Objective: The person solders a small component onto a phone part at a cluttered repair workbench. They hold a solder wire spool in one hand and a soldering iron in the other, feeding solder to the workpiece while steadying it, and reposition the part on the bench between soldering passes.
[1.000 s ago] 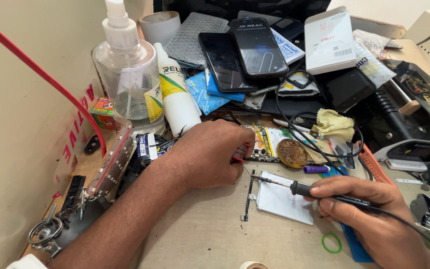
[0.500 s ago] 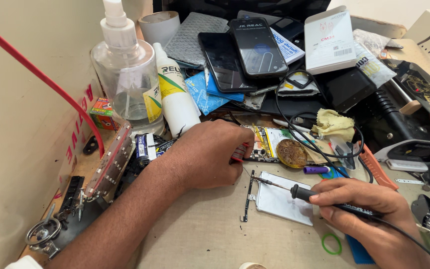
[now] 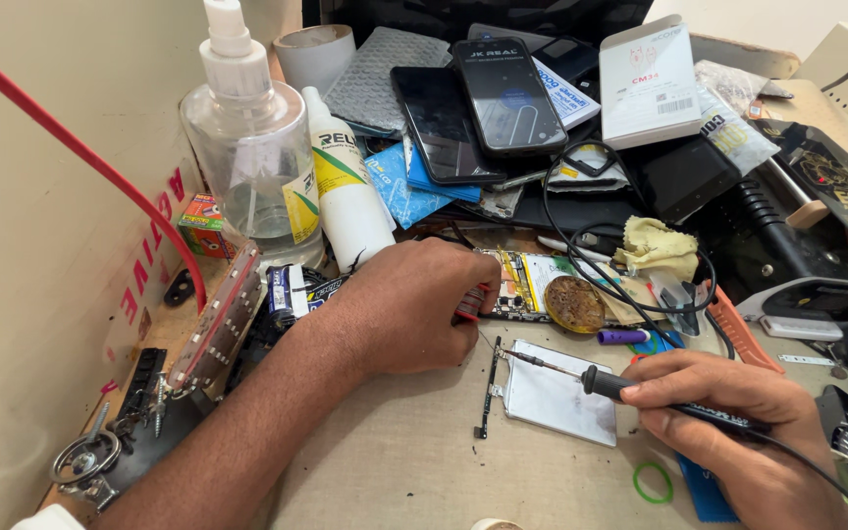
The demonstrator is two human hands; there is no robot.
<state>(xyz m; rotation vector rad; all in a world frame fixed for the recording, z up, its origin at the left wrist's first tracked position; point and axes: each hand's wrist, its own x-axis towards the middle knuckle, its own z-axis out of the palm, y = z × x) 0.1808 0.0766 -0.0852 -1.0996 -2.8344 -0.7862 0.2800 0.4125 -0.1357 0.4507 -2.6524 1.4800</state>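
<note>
My left hand (image 3: 409, 306) rests on the tan mat, fingers curled around a small red-handled tool (image 3: 470, 302) beside an open phone circuit board (image 3: 514, 283). My right hand (image 3: 743, 432) grips a black soldering iron (image 3: 640, 391) like a pen. The iron's thin metal tip points left and touches near the top left corner of a silver rectangular plate (image 3: 561, 397). A narrow black strip part (image 3: 486, 393) lies just left of the plate. The iron's cable runs off to the lower right under my hand.
A clear pump bottle (image 3: 247, 167) and a white squeeze bottle (image 3: 345, 191) stand at the back left. Stacked phones (image 3: 478, 108), a white box (image 3: 650, 83), a round brass tip cleaner (image 3: 574, 304), a yellow cloth (image 3: 655, 245) and black cables crowd the back. A red cable (image 3: 80, 147) crosses the left wall.
My right hand has shifted slightly with the soldering iron; its tip stays at the same corner of the plate. The left hand has not moved.
</note>
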